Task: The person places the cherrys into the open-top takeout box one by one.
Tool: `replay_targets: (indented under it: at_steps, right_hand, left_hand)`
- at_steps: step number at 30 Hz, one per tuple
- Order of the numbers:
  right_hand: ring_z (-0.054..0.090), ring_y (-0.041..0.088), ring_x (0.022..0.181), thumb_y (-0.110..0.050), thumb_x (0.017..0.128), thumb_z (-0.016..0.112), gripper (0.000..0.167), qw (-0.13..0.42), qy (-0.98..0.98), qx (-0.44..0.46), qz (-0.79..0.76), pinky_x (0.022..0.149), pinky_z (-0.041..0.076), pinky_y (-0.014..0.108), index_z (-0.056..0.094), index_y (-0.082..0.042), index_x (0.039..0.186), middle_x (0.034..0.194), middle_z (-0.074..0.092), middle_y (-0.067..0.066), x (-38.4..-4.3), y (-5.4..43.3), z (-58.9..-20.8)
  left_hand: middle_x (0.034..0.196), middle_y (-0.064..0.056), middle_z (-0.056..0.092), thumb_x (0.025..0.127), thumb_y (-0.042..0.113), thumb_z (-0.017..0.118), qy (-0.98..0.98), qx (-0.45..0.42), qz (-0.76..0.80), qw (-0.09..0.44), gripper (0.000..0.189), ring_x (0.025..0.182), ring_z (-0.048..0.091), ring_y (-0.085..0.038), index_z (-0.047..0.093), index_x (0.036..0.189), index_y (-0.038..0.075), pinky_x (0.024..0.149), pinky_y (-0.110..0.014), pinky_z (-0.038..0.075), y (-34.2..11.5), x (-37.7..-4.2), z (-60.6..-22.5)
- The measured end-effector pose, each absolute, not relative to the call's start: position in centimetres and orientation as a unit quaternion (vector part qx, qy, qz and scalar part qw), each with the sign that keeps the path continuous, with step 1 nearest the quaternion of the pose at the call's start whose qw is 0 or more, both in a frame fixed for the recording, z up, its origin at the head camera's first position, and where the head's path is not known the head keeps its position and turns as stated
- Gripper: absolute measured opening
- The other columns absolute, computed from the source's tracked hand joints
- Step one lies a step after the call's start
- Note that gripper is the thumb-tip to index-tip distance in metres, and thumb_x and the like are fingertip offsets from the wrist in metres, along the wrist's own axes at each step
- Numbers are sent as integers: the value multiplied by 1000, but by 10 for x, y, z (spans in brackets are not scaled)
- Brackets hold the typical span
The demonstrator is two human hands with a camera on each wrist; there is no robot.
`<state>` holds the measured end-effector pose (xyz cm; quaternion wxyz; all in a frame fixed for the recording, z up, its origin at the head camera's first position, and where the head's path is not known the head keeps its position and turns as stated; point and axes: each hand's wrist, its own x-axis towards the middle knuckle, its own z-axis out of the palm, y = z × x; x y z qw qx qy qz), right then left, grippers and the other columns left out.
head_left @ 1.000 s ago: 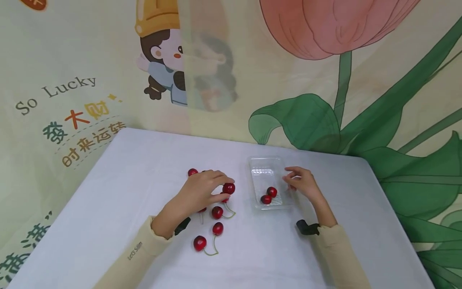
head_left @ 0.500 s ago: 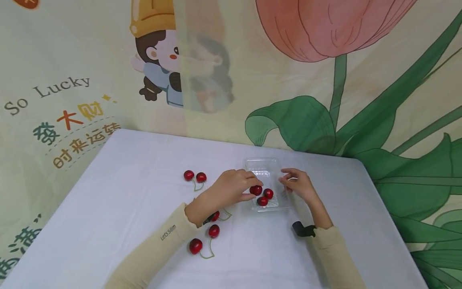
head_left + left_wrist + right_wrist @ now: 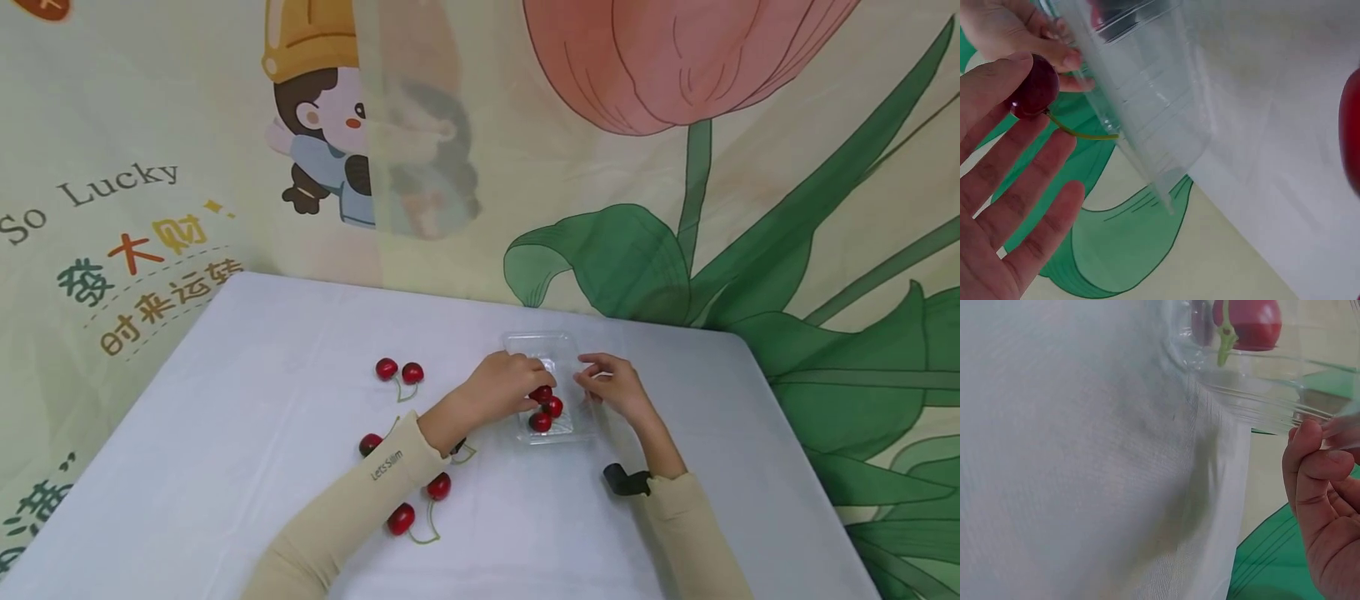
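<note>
My left hand [image 3: 501,387] reaches over the clear plastic box [image 3: 573,437], pinching a dark red cherry [image 3: 1036,87] between thumb and fingertips. A green stem [image 3: 1082,134] hangs from that cherry, and the other fingers spread out in the left wrist view. Two more cherries [image 3: 540,422] lie inside the box, just below the held one. At the box's right side is my right hand [image 3: 618,387]. In the right wrist view its curled fingers [image 3: 1313,465] grip the box's rim.
Left of the box, a pair of stemmed cherries [image 3: 412,372] lies toward the back of the white-covered table [image 3: 247,417]. Another pair [image 3: 401,518] lies nearer the front. One cherry [image 3: 371,444] shows beside the left sleeve [image 3: 390,471], which hides part of this group. A printed cloth [image 3: 450,267] hangs behind.
My left hand has carried the cherry rightward from the loose cherries and lowered it into the box area. The right hand keeps its place at the box's side. The head view has shifted slightly.
</note>
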<state>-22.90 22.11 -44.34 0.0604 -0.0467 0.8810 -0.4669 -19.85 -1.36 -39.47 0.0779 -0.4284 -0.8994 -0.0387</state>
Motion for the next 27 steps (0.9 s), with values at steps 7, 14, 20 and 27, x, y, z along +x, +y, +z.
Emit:
replay_targets:
  at_steps: [7,14,20,27]
  right_hand:
    - [56,16,61,-11,92,67,44,65,886,-38,-457,57,49,25,54,9,130,94,63,20,-228,220,-444]
    - [56,17,61,-11,93,67,44,60,889,-44,-451,57,50,25,54,8,130,95,63,20,-228,222,-443]
    - [57,17,61,-10,92,67,43,61,888,-44,-454,57,50,25,55,8,129,93,64,19,-227,222,-442]
    - [57,18,61,-11,93,67,44,66,890,-39,-450,57,50,25,54,7,130,93,63,17,-227,221,-441]
  left_hand:
    - [108,4,71,86,31,76,-906,-420,-20,55,29,93,66,-13,72,113,22,76,-28,54,-7,-206,-405]
    - [105,4,72,86,28,76,-913,-406,-9,30,26,94,66,-13,73,112,22,80,-31,51,-3,-211,-411]
    - [100,5,72,86,27,75,-921,-389,24,9,25,92,65,-13,73,111,24,83,-35,46,4,-216,-415]
    - [92,5,71,88,19,72,-920,-387,57,-2,15,87,66,-15,73,103,23,91,-40,49,11,-221,-416]
